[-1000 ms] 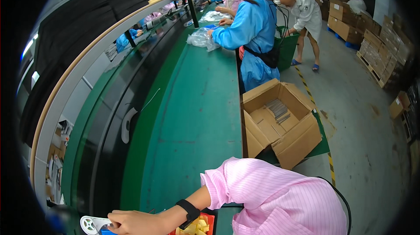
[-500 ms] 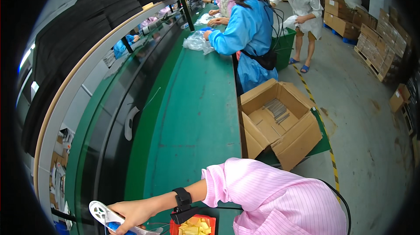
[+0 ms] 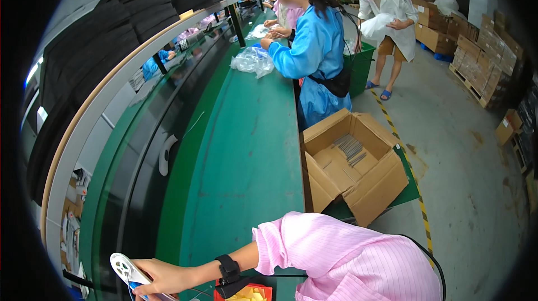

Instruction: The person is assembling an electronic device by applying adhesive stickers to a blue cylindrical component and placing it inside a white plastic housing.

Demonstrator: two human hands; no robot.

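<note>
At the lower left, my right hand (image 3: 161, 277) is closed round a long white plastic part (image 3: 120, 263) with a round, spoked end. A patch of blue (image 3: 133, 285) shows beside my fingers; what it belongs to I cannot make out. My right arm wears a pink striped sleeve and a black wrist strap (image 3: 228, 270). Below the wrist, a red bin (image 3: 269, 291) holds yellow pieces (image 3: 246, 294), cut by the lower edge. My left hand is out of view. Further up, a curved white part (image 3: 164, 155) with a thin wire lies on the dark conveyor belt (image 3: 147, 189).
Green worktop (image 3: 246, 138) runs away from me, with clear plastic bags (image 3: 252, 61) near a co-worker in blue (image 3: 316, 38). An open cardboard box (image 3: 375, 186) with grey rods stands right of it. Behind, a person in white (image 3: 389, 38) holds a white bag. A rail (image 3: 84, 116) arches at left.
My right hand and the white part have shifted slightly left and down. The person in white has lifted the white bag higher. The view has turned a little.
</note>
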